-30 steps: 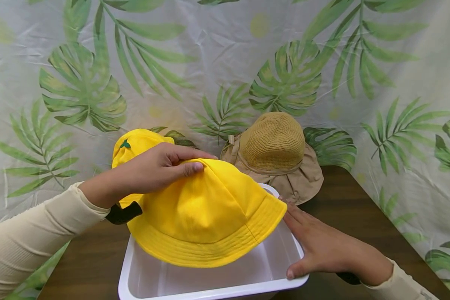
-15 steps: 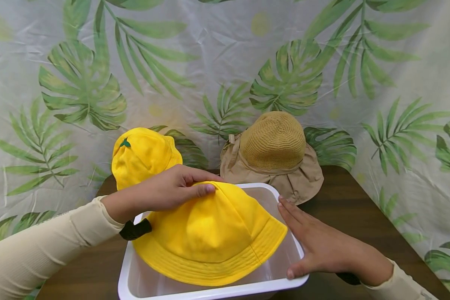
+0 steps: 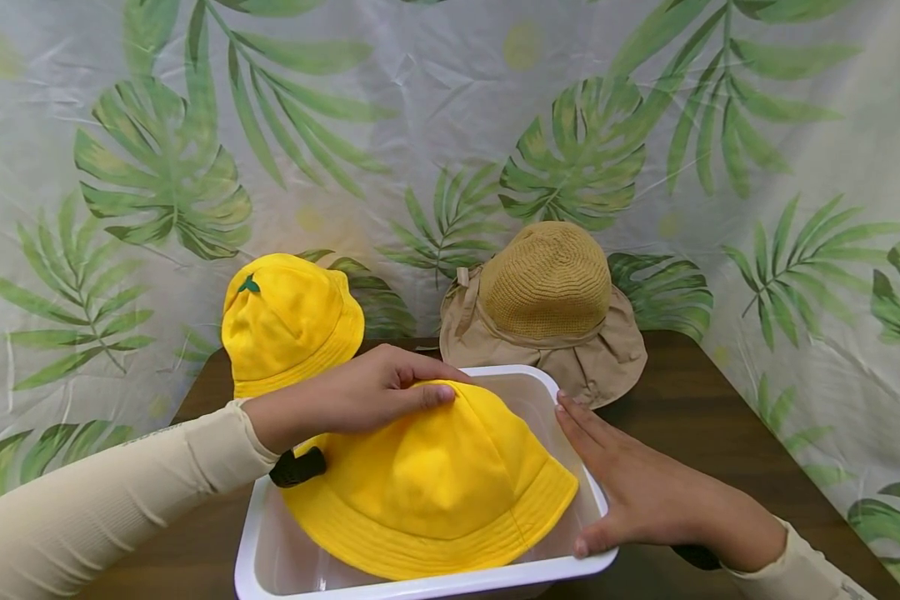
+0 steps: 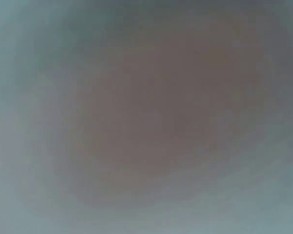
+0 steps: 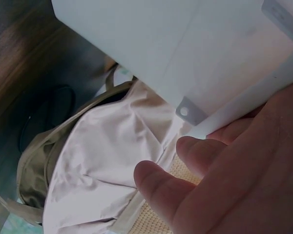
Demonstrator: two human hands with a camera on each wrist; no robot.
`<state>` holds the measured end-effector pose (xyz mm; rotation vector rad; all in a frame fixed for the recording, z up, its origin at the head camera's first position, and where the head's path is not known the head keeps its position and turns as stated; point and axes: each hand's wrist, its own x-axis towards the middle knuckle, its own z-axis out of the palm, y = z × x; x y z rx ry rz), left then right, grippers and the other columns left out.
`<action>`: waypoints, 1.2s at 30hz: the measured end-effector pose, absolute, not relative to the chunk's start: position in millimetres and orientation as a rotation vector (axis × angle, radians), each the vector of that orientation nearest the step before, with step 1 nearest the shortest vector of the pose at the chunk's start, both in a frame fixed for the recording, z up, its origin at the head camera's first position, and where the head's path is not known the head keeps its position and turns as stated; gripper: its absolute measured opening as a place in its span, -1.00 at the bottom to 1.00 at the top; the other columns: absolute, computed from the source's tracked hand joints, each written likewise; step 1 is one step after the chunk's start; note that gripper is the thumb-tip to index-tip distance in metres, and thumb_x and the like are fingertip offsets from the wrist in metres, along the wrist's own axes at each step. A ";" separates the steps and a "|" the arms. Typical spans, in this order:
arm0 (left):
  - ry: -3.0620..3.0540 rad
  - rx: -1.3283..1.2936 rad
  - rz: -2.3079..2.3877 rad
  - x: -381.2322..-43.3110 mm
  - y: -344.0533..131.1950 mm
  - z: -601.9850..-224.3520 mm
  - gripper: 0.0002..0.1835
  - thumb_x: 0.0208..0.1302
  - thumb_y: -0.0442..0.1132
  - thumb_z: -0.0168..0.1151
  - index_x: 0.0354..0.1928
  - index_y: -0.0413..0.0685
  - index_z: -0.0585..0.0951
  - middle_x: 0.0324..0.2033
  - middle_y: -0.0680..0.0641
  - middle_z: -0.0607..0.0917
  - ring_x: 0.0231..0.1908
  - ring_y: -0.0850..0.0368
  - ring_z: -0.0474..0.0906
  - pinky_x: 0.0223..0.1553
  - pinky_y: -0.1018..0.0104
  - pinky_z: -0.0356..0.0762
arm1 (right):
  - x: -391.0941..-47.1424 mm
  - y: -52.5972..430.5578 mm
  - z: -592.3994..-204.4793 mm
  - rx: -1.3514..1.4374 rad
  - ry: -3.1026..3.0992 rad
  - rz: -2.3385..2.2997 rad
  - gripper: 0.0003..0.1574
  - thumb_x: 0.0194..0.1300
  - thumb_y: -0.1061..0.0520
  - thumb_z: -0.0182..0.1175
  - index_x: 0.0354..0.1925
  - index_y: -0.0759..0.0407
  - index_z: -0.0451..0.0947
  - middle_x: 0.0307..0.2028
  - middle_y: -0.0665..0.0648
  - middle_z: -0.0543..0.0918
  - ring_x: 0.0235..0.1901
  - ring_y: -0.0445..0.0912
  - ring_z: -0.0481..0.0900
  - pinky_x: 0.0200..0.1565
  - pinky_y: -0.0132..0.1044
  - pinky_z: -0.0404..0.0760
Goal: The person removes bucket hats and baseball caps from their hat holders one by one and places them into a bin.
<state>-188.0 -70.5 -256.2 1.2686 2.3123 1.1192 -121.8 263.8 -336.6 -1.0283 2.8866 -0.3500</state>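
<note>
In the head view my left hand (image 3: 378,392) pinches the crown of a yellow bucket hat (image 3: 450,500) between thumb and fingers. The hat's brim spreads inside a white plastic tub (image 3: 547,570), close to the front and right walls. My right hand (image 3: 641,500) rests against the tub's right side with long, spread fingers, its thumb at the front right corner of the rim. Seen from the right wrist, the fingers (image 5: 161,185) lie along the tub's outer wall (image 5: 151,44), below the rim. The left wrist view is only a blur.
A second yellow hat (image 3: 288,317) with a green leaf tab stands at the back left of the dark wooden table (image 3: 720,433). Behind the tub's right corner sits a tan straw hat (image 3: 547,283) with a cloth brim. A leaf-print curtain (image 3: 450,108) hangs behind.
My left hand has lowered the yellow bucket hat into the tub, moving down and slightly right. More of the yellow hat behind shows now. The right hand has stayed put.
</note>
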 end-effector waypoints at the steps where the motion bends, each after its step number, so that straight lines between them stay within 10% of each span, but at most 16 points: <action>1: 2.310 1.254 1.126 -188.3 -70.2 -258.0 -0.70 0.32 -0.02 0.05 0.06 0.33 0.57 -0.07 0.31 0.60 -0.10 0.35 0.50 -0.06 0.35 0.44 | -121.8 263.9 -336.7 -1.032 2.890 -0.347 0.53 -0.20 -0.56 0.20 0.45 0.11 -0.30 0.44 0.09 -0.32 0.38 0.02 -0.13 0.11 0.09 0.31; 36: 2.405 1.162 0.893 -204.9 -74.5 -320.4 -0.71 0.33 0.06 0.00 0.03 0.37 0.57 -0.10 0.35 0.57 -0.11 0.38 0.47 -0.06 0.39 0.41 | -122.2 263.7 -339.4 -1.077 2.910 -0.371 0.54 -0.22 -0.56 0.22 0.44 0.14 -0.29 0.44 0.11 -0.30 0.37 0.01 -0.08 0.10 0.04 0.35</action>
